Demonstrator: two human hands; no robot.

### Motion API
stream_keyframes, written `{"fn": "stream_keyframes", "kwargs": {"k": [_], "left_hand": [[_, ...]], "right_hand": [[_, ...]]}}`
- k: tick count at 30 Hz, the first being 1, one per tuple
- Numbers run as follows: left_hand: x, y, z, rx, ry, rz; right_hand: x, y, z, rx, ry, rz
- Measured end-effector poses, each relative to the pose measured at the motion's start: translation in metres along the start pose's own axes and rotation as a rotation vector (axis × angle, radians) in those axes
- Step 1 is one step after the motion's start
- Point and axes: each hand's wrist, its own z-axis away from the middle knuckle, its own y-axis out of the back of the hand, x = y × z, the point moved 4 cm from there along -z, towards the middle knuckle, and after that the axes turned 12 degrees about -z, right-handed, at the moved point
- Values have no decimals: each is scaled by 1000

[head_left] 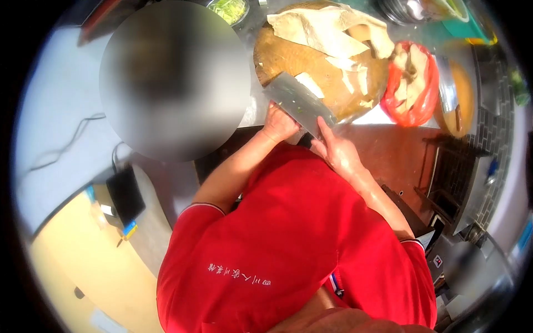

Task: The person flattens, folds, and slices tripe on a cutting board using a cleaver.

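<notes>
A broad cleaver (300, 104) is held tilted at the near edge of a round wooden chopping block (272, 55). My left hand (281, 123) is closed at the blade's near edge, its fingers partly hidden by the metal. At the blade's right end is my right hand (341, 152), closed on the cleaver with the index finger stretched against the blade. The handle does not show. Small green bits stick to the blade. On the block lie a large pale, skin-like sheet (311, 29) and several cut strips (347, 77).
Right of the block sits a red plastic bag (413, 114) holding more pale pieces. Beyond it, another knife (447, 89) rests by a second round board (462, 83). A bowl of shredded greens (229, 10) and a teal basin (463, 28) stand at the back. A blurred disc covers the upper left.
</notes>
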Motion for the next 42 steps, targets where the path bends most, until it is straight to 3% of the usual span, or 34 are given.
{"fn": "stream_keyframes", "kwargs": {"k": [5,11,17,20,22,23,26,28,33,36,42], "left_hand": [[0,0,-1,41,-2,-43],[-6,-10,9,14,-19,-96],[-1,0,7,-4,-12,-91],[1,6,3,71,-10,-29],[4,8,3,73,-7,-35],[5,12,0,72,-10,-37],[11,24,-4,76,32,-106],[6,18,1,49,13,-125],[-8,3,11,-27,27,27],[-10,0,15,-18,16,7],[-10,1,9,34,-6,-80]], "right_hand": [[8,5,8,5,-10,-21],[-6,10,-60,-49,-63,-45],[7,32,-22,3,-21,-86],[10,62,18,37,-241,-363],[12,85,31,-47,-636,-751],[12,88,32,-34,-581,-773],[6,74,12,49,-339,-402],[4,44,-2,137,63,-220],[-8,-2,-7,-108,-111,56],[-1,-3,10,24,16,12],[-6,5,-44,-25,0,-57]]}}
